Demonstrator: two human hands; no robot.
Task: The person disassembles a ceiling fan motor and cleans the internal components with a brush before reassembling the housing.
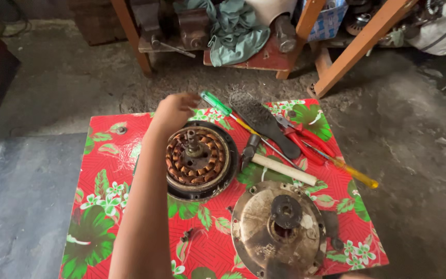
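My left hand (174, 111) reaches out over the far edge of a low table covered in a red floral cloth (109, 170). Its fingers are loosely curled and blurred, and I see nothing in them. The fingertips are close to a green-handled screwdriver (216, 103). Just below the hand lies a round fan motor stator with copper windings (197, 157). A hammer with a pale wooden handle (280, 168) lies to the stator's right. A worn round metal motor cover (277, 227) sits at the near right. My right hand is out of view.
A black brush (261, 121), red-handled pliers (305, 137) and a yellow-handled screwdriver (354, 173) lie at the far right of the table. A small screw (121, 130) rests far left. Wooden bench legs (360, 44), a green rag (238, 31) and metal parts stand beyond, on a concrete floor.
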